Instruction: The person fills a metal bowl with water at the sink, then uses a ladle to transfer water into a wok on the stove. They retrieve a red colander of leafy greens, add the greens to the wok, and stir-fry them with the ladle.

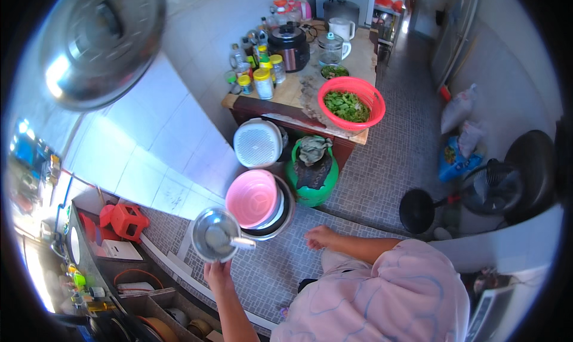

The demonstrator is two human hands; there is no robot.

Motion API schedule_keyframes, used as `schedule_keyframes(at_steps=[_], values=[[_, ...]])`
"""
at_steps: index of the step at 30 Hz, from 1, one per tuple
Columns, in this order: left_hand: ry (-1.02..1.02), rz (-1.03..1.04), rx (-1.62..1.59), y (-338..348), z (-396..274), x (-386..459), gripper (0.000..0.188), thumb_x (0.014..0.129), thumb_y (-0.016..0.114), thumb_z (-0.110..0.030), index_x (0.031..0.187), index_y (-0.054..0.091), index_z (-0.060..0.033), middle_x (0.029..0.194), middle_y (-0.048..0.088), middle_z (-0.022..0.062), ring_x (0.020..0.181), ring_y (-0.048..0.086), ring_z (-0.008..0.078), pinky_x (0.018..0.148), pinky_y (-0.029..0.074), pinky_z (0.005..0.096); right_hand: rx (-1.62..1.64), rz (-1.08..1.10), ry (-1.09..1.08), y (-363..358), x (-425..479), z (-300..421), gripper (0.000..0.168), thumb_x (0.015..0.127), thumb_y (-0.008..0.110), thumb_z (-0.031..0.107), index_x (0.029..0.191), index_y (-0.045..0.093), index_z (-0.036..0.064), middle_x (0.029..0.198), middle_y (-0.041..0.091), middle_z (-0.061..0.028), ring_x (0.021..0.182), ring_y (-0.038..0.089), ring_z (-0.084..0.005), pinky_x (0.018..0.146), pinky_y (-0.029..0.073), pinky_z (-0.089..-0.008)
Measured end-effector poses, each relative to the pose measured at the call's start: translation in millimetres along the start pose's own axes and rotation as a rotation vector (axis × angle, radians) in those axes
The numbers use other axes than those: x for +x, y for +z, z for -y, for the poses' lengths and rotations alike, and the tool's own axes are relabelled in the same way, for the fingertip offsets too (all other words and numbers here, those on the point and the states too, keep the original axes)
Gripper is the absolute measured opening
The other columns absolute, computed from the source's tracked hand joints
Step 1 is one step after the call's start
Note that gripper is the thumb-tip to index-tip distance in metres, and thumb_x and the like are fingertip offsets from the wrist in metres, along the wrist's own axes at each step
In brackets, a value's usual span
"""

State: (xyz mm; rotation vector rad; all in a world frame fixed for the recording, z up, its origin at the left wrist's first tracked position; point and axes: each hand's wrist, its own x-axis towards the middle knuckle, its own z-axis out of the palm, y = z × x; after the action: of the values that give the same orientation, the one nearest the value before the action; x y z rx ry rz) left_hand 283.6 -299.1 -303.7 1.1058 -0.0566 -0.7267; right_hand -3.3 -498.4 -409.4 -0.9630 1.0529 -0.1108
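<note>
My left hand point(217, 275) grips the near edge of a round metal bowl point(207, 245). A short silver handle point(243, 243) sticks out over the bowl's right side; what it belongs to is unclear. To the right, my right hand point(318, 237) hangs in front of my body, its fingers loosely curled and nothing seen in them. Just beyond the bowl, a pink plastic colander point(252, 197) sits in a stack of basins point(286, 221) on the tiled floor. A red plastic basket point(375, 101) of green leaves point(347, 105) stands on the worktop corner.
The worktop point(291, 91) carries jars point(262, 83), an electric cooker point(288, 46) and a glass kettle point(331, 51). Under it are a white basket point(257, 143) and a green gas cylinder point(316, 185). A frying pan point(416, 211) is at the right, a red stool point(130, 221) at the left.
</note>
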Motion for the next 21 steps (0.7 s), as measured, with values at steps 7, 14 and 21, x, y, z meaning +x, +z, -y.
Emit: schedule_keyframes(at_steps=[7, 14, 21], values=[[-0.244, 0.166, -0.026, 211, 109, 122, 0.024, 0.086, 0.052, 0.003, 0.110, 0.051, 0.0079, 0.108, 0.058, 0.0202, 0.100, 0.062, 0.0324, 0.085, 0.055, 0.0446, 0.356, -0.389, -0.111, -177, -27, 38, 0.028, 0.089, 0.060, 0.025, 0.105, 0.063, 0.003, 0.088, 0.067, -0.0128, 0.072, 0.065, -0.0178, 0.064, 0.054, -0.0305], [-0.321, 0.264, -0.002, 354, 203, 235, 0.012, 0.082, 0.053, 0.003, 0.094, 0.050, 0.0058, 0.101, 0.058, 0.0191, 0.088, 0.061, 0.0292, 0.082, 0.056, 0.0425, 0.642, -0.590, -0.089, -276, -63, -30, 0.023, 0.090, 0.059, 0.024, 0.099, 0.062, 0.003, 0.084, 0.064, -0.0110, 0.070, 0.062, -0.0168, 0.061, 0.051, -0.0292], [-0.330, 0.198, -0.040, 431, 249, 288, 0.017, 0.084, 0.050, 0.006, 0.101, 0.048, 0.0063, 0.099, 0.057, 0.0187, 0.089, 0.062, 0.0318, 0.081, 0.058, 0.0442, 0.753, -0.603, -0.014, -263, -88, -52, 0.023, 0.091, 0.058, 0.023, 0.097, 0.060, 0.001, 0.080, 0.062, -0.0108, 0.066, 0.059, -0.0147, 0.055, 0.048, -0.0270]])
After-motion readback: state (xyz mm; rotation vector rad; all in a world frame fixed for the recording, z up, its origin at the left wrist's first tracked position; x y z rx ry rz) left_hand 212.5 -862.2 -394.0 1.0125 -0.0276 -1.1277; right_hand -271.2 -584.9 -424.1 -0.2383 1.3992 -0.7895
